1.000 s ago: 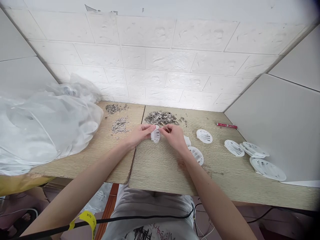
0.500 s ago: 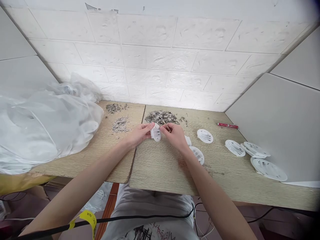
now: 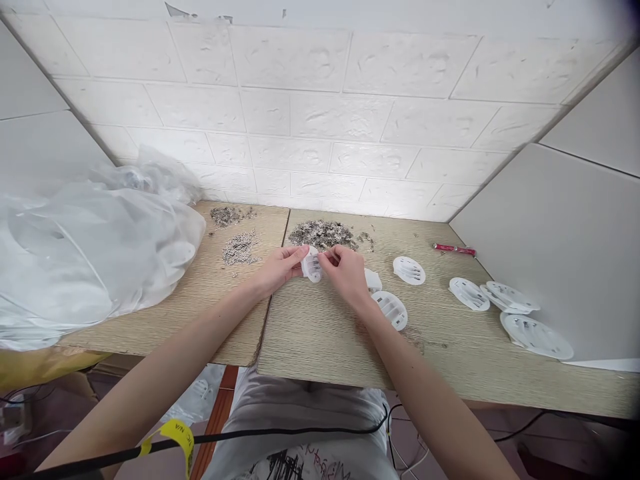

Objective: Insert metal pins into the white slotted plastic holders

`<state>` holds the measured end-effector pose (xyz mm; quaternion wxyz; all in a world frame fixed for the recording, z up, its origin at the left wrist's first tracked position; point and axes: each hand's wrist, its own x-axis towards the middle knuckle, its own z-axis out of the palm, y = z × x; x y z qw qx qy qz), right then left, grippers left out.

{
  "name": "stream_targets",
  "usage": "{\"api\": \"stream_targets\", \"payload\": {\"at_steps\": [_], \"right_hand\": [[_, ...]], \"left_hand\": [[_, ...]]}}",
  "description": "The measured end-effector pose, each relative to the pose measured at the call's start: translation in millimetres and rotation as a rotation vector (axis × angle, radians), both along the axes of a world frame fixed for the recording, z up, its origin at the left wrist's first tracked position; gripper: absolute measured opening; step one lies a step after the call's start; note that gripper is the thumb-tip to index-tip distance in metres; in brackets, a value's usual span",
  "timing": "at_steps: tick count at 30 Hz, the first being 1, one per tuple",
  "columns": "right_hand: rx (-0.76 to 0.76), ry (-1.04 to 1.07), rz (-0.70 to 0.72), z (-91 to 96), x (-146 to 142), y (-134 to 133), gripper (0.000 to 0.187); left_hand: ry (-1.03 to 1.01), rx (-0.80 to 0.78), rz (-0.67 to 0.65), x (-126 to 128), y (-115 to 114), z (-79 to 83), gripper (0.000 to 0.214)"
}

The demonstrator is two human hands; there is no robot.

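Note:
In the head view my left hand (image 3: 281, 268) grips a round white plastic battery cover (image 3: 312, 269) by its left side, thumb on the near face. The cover is tilted up, with its slotted side towards me and small metal parts in it. Against its right edge, my right hand (image 3: 346, 271) has thumb and forefinger pinched together; whatever is between them is too small to make out. Just behind both hands lies a heap of small metal contact pieces (image 3: 323, 233). Partly behind my right wrist are a white plastic piece (image 3: 373, 280) and another slotted cover (image 3: 391, 309).
Further right lie a single cover (image 3: 409, 270), several more covers (image 3: 537, 335) and a red pen-like tool (image 3: 454, 249). Two smaller heaps of metal parts (image 3: 241, 248) sit on the left board beside a big clear plastic bag (image 3: 100, 253). A black cable (image 3: 280, 433) crosses my lap.
My right hand has shifted slightly left, and its fingertips are now at the cover's face. My left hand keeps the cover in nearly the same place.

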<state>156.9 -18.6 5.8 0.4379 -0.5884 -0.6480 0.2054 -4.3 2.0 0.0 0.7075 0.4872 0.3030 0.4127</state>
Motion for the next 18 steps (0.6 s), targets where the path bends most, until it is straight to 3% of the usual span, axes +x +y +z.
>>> {"api": "stream_targets", "payload": {"at_steps": [10, 18], "right_hand": [[0.053, -0.039, -0.002, -1.8, -0.4, 0.2, 0.024], [0.098, -0.144, 0.067, -1.4, -0.4, -0.2, 0.036]], "left_hand": [[0.021, 0.050, 0.008, 2.0, 0.1, -3.6, 0.040], [0.200, 0.224, 0.021, -2.8, 0.2, -6.2, 0.038]]}}
